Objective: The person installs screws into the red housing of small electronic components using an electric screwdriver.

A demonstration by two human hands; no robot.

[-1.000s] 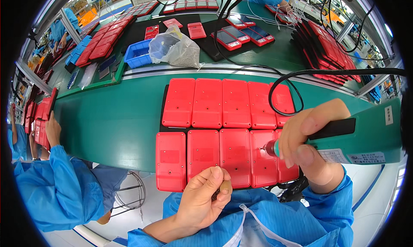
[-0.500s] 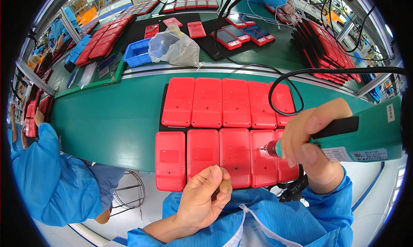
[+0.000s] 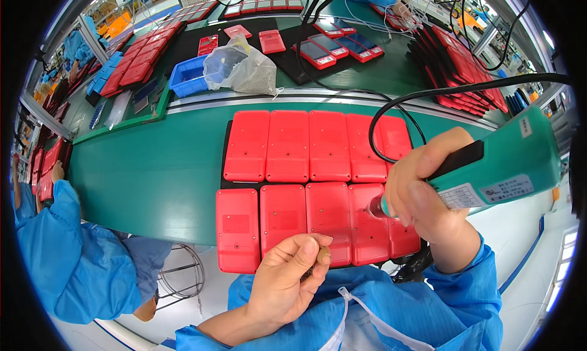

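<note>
My right hand [image 3: 428, 189] is wrapped round a green electric screwdriver [image 3: 498, 164], tilted so that its reddish nose meets a red device case [image 3: 369, 235] in the near row. The bit's very tip is too small to make out. My left hand [image 3: 284, 280] is closed, thumb against fingers, just in front of the near row. Small dark pieces, perhaps screws, show in its curled fingers, and one fingertip wears a tan cover. Two rows of red cases [image 3: 288, 144] lie on a dark mat, their backs with screw holes facing up.
A black cable [image 3: 465, 87] loops from the screwdriver over the right-hand cases. Beyond the rail are a blue bin [image 3: 188, 77], a plastic bag of small parts [image 3: 247, 70], and devices with dark screens [image 3: 336, 46]. Stacked red cases stand at right. A co-worker in blue [image 3: 76, 253] sits at left.
The view has shifted slightly, and the screwdriver's rear end has tilted up a little. Its nose remains at the same case. My left hand keeps its closed hold, fingertips shifted slightly.
</note>
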